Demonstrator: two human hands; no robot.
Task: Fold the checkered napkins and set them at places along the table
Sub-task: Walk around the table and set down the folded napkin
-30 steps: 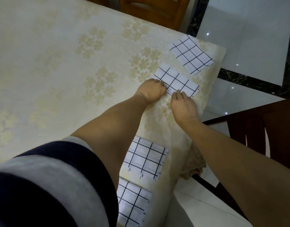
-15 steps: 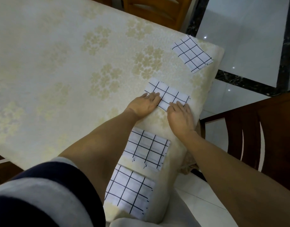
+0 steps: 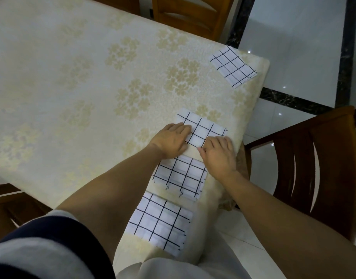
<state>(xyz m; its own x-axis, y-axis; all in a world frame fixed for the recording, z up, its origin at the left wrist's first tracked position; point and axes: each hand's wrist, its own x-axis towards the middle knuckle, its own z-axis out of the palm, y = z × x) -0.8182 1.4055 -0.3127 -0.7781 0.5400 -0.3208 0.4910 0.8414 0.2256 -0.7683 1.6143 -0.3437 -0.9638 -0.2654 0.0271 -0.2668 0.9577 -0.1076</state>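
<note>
Four checkered napkins are on the table [image 3: 72, 87] now, all strung along its right-hand edge. Here's the change: a second ago the napkin under the hands [image 3: 203, 126] sat just beside the far corner napkin [image 3: 233, 67]. It has since been slid back toward the person, and it now lies well apart from that one and close behind the third napkin [image 3: 181, 176]. The nearest napkin [image 3: 161, 220] lies flat in line with it, just by the person's sleeve [image 3: 52, 248].

Both hands are down on the moved napkin. The left hand [image 3: 171, 140] lies flat, fingers straight, with its fingertips pressing the near left corner. The right hand [image 3: 219, 156] is flat too, fingers out over the near right edge and thumb pointing left along the cloth. Neither hand is curled or pinching anything. The napkin shows beyond the fingertips, folded into a neat rectangle on the cream flowered tablecloth [image 3: 132, 101]. A dark wooden chair [image 3: 318, 158] stands to the right of the table.
</note>
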